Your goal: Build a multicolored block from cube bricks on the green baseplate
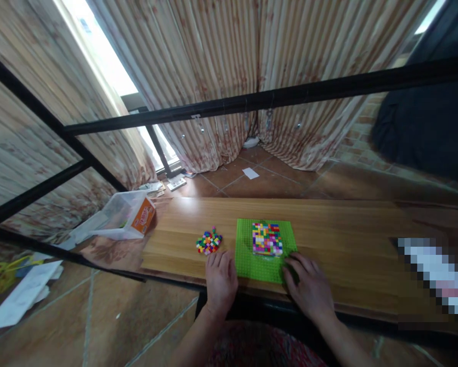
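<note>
A bright green studded baseplate [246, 262] lies on the wooden table in front of me. On it stands a squarish block built of small multicoloured toy bricks [267, 238]. Left of the plate is a loose heap of the same small bricks [209, 241]. My left hand [221, 280] rests at the table's near edge, between heap and plate, its fingers loosely side by side with nothing visible in them. My right hand [308, 283] lies over the plate's near right corner, thumb and fingers apart, touching the plate. The undersides of its fingers are hidden.
A clear plastic bin [117, 232] with an orange label stands left of the wooden table [351, 244]. Black metal bars [229, 107] cross in front of the curtains. Papers [22, 300] lie on the tiled floor at left. A pixelated patch [435, 275] covers the right side.
</note>
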A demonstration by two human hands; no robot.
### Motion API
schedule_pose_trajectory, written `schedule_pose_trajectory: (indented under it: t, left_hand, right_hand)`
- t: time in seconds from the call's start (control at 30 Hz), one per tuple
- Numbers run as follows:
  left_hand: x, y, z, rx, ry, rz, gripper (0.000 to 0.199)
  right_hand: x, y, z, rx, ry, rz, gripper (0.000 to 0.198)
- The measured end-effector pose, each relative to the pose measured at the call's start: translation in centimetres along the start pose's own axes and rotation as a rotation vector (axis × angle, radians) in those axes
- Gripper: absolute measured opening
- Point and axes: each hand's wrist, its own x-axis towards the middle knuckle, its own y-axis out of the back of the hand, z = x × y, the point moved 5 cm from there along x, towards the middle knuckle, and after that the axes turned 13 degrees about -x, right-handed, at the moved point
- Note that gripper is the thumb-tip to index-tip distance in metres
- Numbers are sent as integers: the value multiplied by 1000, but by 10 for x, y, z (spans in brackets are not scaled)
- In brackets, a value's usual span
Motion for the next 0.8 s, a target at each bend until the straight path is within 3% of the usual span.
schedule_pose_trajectory:
  t: [0.13, 0.23, 0.43, 0.8]
  left_hand:
    - [-13, 35, -44, 87, 204, 86, 15]
    - [-17, 49, -67, 105, 330, 120, 15]
    - [-8, 46, -83, 78, 373, 96, 25]
    - [1, 43, -93, 146, 400, 51, 15]
  right_hand:
    - [-3, -6, 4, -3, 15, 21, 29]
    - [-5, -9, 6, -12, 31, 14, 30]
    - [-5, -7, 7, -14, 41, 27, 30]
    - [-5, -5, 5, -30, 38, 37, 30]
